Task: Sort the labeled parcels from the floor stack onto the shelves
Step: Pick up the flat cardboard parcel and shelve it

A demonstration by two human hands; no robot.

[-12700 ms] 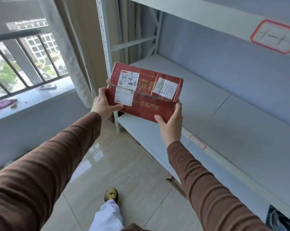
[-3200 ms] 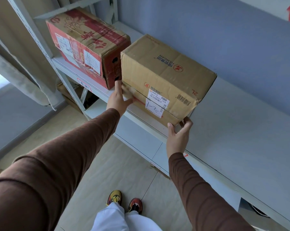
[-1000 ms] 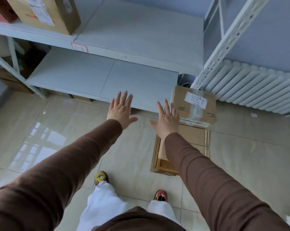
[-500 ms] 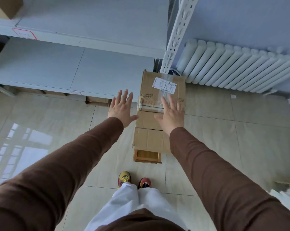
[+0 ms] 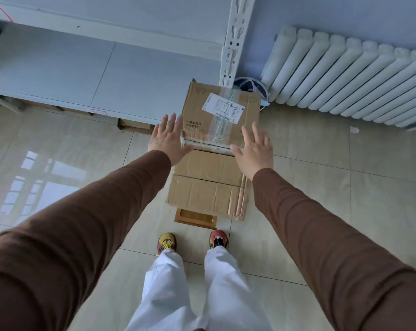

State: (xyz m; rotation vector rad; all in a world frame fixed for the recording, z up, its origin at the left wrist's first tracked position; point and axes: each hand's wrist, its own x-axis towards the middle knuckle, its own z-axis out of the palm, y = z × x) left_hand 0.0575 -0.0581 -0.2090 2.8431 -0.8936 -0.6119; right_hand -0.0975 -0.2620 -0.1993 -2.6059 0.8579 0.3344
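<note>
Grey shelf [image 5: 58, 65] sits low, left of the box stack. White radiator [image 5: 345, 75] on the wall, right of the stack. Cardboard box [image 5: 216, 115] with a white label [image 5: 222, 109] tops the stack on the tiled floor [image 5: 345, 187]. I see my left hand [image 5: 167, 139] at the box's left edge and my right hand [image 5: 256, 149] at its right edge, both with fingers spread flat, gripping nothing; contact unclear.

Glossy beige tile floor [image 5: 58, 144] w/ window light reflection at left, pale blue wall [image 5: 345, 13] behind, white ribbed radiator [image 5: 345, 75] low at right, white perforated upright [image 5: 233, 39] & grey shelf boards [image 5: 82, 68] of rack at left.
</note>
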